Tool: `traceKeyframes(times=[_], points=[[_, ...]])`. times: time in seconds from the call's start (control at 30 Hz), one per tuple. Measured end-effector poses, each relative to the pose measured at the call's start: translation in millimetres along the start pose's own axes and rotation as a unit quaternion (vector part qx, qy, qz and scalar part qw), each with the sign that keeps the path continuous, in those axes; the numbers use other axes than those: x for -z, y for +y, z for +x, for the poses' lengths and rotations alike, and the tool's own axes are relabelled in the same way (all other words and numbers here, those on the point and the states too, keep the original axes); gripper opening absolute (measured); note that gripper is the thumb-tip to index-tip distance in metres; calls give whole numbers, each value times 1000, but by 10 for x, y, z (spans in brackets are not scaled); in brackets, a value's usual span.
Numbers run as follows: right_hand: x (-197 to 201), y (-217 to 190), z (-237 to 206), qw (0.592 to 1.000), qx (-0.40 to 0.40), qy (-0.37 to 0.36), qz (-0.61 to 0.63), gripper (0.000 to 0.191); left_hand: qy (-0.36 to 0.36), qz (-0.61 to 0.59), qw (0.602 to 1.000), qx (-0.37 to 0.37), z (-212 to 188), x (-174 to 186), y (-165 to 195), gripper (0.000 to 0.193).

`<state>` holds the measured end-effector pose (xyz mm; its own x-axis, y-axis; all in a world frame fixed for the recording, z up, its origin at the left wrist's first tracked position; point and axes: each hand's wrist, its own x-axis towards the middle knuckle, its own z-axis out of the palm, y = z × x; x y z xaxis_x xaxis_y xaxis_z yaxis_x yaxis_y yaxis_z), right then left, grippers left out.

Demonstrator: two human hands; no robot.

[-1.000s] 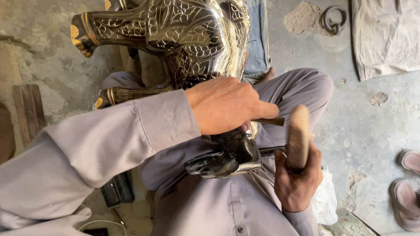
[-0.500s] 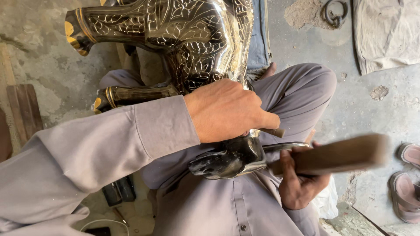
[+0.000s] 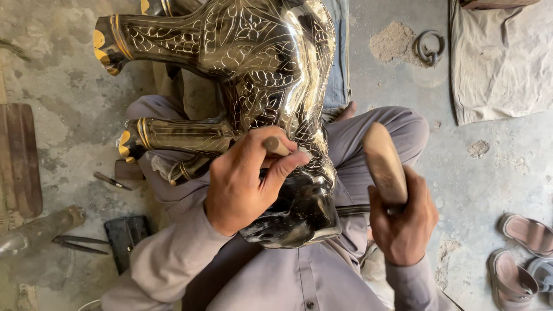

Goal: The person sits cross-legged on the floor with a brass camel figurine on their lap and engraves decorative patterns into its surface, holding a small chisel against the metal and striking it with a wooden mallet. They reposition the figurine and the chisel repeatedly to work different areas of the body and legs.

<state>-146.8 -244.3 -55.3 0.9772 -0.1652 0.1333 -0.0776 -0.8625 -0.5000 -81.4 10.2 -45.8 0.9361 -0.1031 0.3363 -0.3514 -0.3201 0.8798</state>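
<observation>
A large black metal animal figure (image 3: 259, 75) with fine gold engraved lines lies across my lap, its legs pointing left. My left hand (image 3: 245, 178) grips a small wooden-handled chisel (image 3: 277, 145) and presses it against the figure's flank. My right hand (image 3: 403, 216) holds a wooden mallet (image 3: 385, 164) upright, to the right of the figure and apart from the chisel. The chisel's tip is hidden by my fingers.
I sit cross-legged on a concrete floor (image 3: 495, 161). A wooden board (image 3: 20, 158), a metal pipe (image 3: 37, 230), thin tools (image 3: 80, 245) and a black block (image 3: 124, 236) lie at left. A cloth (image 3: 501, 57) and a metal ring (image 3: 431, 47) lie at upper right, sandals (image 3: 521, 253) at lower right.
The mallet swung from lying sideways to standing upright, away from the chisel. My left hand shifted a little on the figure, and the chisel handle now shows between its fingers.
</observation>
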Motion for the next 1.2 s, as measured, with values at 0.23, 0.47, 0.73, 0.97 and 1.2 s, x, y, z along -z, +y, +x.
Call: traceKeyframes(times=[0.23, 0.47, 0.73, 0.97, 1.2], points=[[163, -171, 733, 940, 232, 15, -251, 35, 73, 66, 987, -128, -220, -173, -318, 37], [905, -657, 1145, 936, 279, -84, -195, 39, 110, 10, 984, -137, -303, -269, -444, 43], [1131, -1300, 1230, 867, 425, -62, -254, 59, 63, 24, 992, -110, -193, -192, -373, 32], [1025, -664, 1231, 947, 243, -102, -186, 40, -29, 53, 998, -27, 43, -199, -100, 33], [503, -250, 1396, 917, 262, -65, -293, 23, -154, 77, 984, -48, 307, -77, -10, 32]])
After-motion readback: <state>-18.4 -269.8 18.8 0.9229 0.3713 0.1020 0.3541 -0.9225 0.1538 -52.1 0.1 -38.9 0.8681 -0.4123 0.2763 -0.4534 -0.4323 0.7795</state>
